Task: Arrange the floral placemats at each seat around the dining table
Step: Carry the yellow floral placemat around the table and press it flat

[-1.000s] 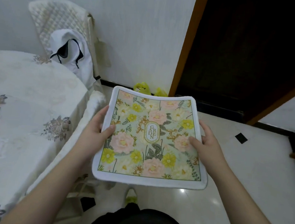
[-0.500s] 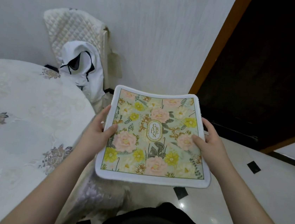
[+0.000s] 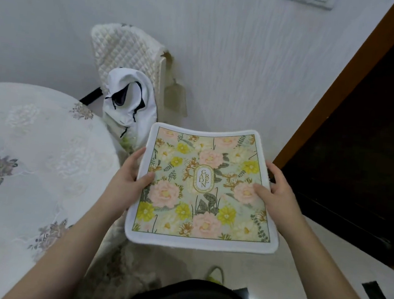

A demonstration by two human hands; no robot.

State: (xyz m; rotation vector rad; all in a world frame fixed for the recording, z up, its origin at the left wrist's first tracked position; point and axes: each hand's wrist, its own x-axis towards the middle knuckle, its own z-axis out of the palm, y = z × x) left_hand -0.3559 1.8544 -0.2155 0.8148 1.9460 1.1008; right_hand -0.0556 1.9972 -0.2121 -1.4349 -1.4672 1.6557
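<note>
I hold a floral placemat (image 3: 201, 186) flat in the air in front of me; it has a white border, pink and yellow flowers and a "GARDEN" label in the middle. My left hand (image 3: 128, 178) grips its left edge, thumb on top and fingers under. My right hand (image 3: 276, 195) grips its right edge the same way. The round dining table (image 3: 26, 154), covered with a white embroidered cloth, lies to my left, and the placemat hangs beside its edge, not over it.
A chair with a quilted cream cover (image 3: 126, 50) stands against the wall behind the table, a white backpack (image 3: 128, 99) leaning on it. A dark wooden door (image 3: 363, 143) fills the right side. Glossy tiled floor (image 3: 324, 274) lies below.
The view has swung to the right and upward; the chair and backpack now sit nearer the centre. The placemat stays held in both hands, level as before.
</note>
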